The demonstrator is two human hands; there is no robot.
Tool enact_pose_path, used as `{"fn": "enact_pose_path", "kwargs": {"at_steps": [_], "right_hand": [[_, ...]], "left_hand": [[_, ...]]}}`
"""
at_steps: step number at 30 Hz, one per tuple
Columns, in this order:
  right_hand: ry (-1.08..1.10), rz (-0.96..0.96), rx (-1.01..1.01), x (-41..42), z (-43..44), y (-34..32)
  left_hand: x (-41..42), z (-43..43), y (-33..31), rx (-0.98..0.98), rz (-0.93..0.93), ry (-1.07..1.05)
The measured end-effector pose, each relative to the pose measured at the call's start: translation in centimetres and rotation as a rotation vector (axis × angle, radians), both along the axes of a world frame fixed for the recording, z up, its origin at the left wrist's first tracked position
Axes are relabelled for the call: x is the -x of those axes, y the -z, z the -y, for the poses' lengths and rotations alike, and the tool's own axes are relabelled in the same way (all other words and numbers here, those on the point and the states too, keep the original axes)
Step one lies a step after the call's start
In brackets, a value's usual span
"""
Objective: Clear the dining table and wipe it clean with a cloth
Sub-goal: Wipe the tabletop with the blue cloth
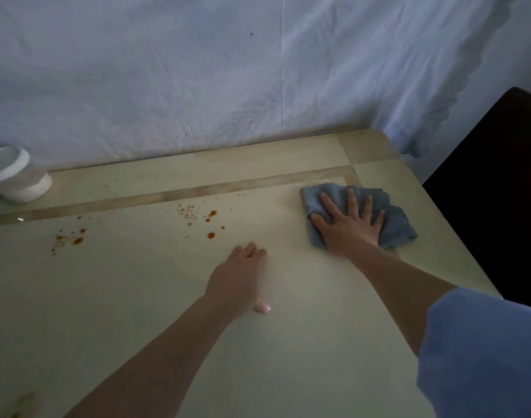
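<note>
The pale cream dining table (pixel 143 312) fills the lower view. A grey-blue cloth (pixel 400 224) lies flat near its far right corner. My right hand (pixel 348 224) presses on the cloth with fingers spread, covering its middle. My left hand (pixel 240 279) rests flat on the bare tabletop near the centre, holding nothing. Orange-red sauce spots (pixel 211 220) dot the table left of the cloth, and a second patch of spots (pixel 71 238) lies further left.
A white bowl-like dish (pixel 13 176) sits at the far left edge against the wall. A pale blue sheet (pixel 228 70) hangs behind the table. A dark piece of furniture (pixel 505 182) stands just beyond the right edge.
</note>
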State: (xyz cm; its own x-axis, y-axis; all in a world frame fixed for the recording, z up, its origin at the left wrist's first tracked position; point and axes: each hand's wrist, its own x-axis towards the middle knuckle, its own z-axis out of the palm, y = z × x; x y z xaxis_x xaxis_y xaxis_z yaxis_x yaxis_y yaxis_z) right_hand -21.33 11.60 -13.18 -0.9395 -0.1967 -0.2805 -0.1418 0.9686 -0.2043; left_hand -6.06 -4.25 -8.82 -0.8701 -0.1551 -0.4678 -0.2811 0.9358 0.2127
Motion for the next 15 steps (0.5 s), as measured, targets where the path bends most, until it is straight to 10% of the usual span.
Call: {"fn": "enact_pose_path", "kwargs": {"at_steps": [8, 15], "right_hand": [[-0.219, -0.016, 0.032, -3.3, 10.4, 0.1], [-0.66, 0.019, 0.062, -13.2, 20.0, -0.2]], "left_hand": [[-2.5, 2.9, 0.2, -0.217, -0.292, -0.222], [-6.5, 9.4, -0.1, -0.017, -0.579, -0.465]]}}
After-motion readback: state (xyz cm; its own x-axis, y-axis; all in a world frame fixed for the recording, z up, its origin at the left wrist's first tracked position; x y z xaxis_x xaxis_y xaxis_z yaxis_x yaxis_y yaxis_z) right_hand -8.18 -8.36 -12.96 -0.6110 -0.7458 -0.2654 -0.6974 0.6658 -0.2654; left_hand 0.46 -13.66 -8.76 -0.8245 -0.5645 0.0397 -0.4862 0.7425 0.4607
